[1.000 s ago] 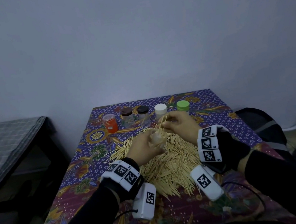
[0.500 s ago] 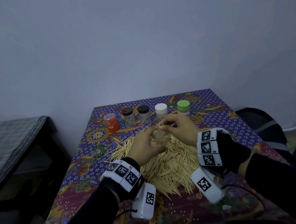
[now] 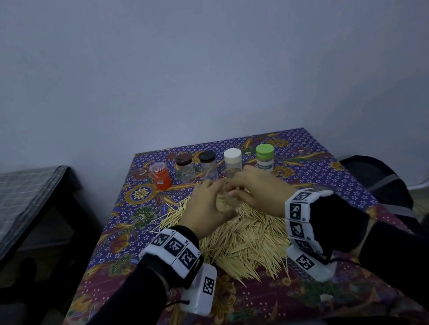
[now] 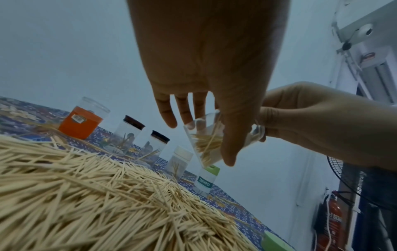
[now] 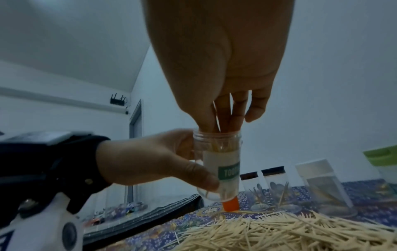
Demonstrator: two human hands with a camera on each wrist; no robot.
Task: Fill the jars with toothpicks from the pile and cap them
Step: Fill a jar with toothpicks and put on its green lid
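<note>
A clear labelled jar (image 5: 221, 163), partly filled with toothpicks, is gripped round its body by my left hand (image 3: 208, 200) above the far side of the toothpick pile (image 3: 248, 238). My right hand (image 5: 227, 117) bunches its fingertips at the jar's open mouth and pinches a few toothpicks (image 5: 216, 115) that reach down inside. The left wrist view shows the jar (image 4: 204, 142) tilted between my thumb and fingers. The head view mostly hides the jar (image 3: 225, 202) between both hands. I see no cap for it.
Along the table's back stand an orange jar (image 3: 161, 177), two dark-capped jars (image 3: 185, 171) (image 3: 208, 165), a white-capped jar (image 3: 234, 162) and a green-capped jar (image 3: 265, 157). A dark side table (image 3: 5, 212) stands left, a dark bag (image 3: 379, 184) right.
My right hand has come down onto the jar's mouth, and the toothpick ends that stuck up above the hands are now inside. Both hands shifted slightly toward the jar row.
</note>
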